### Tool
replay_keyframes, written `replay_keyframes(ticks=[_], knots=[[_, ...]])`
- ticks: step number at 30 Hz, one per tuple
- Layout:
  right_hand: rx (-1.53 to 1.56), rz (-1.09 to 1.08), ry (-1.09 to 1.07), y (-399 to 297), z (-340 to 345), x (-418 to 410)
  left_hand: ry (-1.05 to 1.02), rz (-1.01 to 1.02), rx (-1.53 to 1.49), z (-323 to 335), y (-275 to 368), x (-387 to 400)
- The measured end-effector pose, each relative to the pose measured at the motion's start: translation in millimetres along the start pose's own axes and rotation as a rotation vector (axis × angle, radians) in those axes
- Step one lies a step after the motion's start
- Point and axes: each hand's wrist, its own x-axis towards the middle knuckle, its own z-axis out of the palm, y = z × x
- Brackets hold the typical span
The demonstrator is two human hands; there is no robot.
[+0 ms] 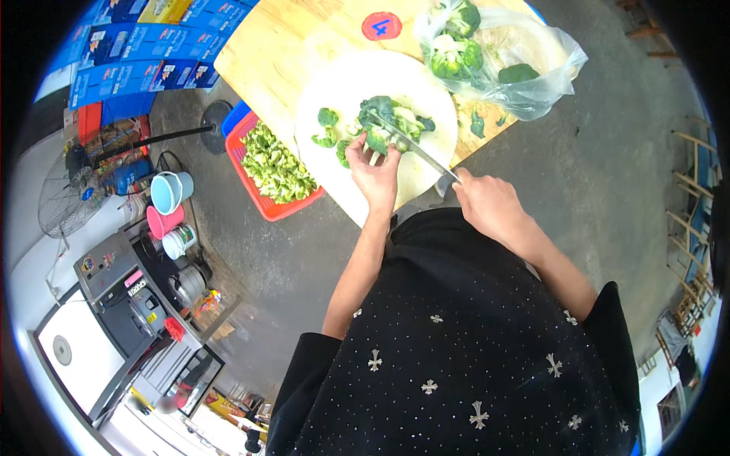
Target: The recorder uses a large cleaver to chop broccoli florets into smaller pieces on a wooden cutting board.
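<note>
My left hand (374,175) grips the near side of a broccoli head (406,122) with thumb and fingers. In my right hand (491,200) is a kitchen knife (425,155), held by its handle. Its blade slants up and left across the broccoli, the tip among the florets. The broccoli rests on a round white cutting board (325,74). Several cut florets (327,118) lie on the board, left of the head. Off the board's lower left, a red plastic basket (270,215) holds many pale green chopped pieces (275,165).
A clear plastic bag (550,62) with broccoli heads (456,56) sits at the right of the wooden table (256,57); leaf scraps (478,123) lie below it. A red numbered disc (381,26) is at the back. Buckets (171,191), a fan (71,194) and blue boxes (142,45) stand leftward.
</note>
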Motion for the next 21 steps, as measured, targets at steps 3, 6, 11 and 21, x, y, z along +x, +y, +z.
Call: replay_keyframes(ticks=[3, 6, 11, 21], knots=[[0.031, -0.061, 0.017, 7.1, -6.3, -3.8, 0.010, 0.002, -0.021, 4.7, 2.1, 0.1], [-0.100, -0.073, -0.026, 6.6, -18.9, -9.0, 0.036, 0.013, -0.017, 6.7, 5.9, 0.2], [-0.211, -0.079, -0.055, -3.4, -26.2, -1.7, 0.071, 0.006, -0.061, 10.9, 5.2, -2.9], [-0.209, -0.109, -0.037, 18.6, -4.2, 11.7, 0.134, -0.008, -0.068, 22.7, 2.2, -9.8]])
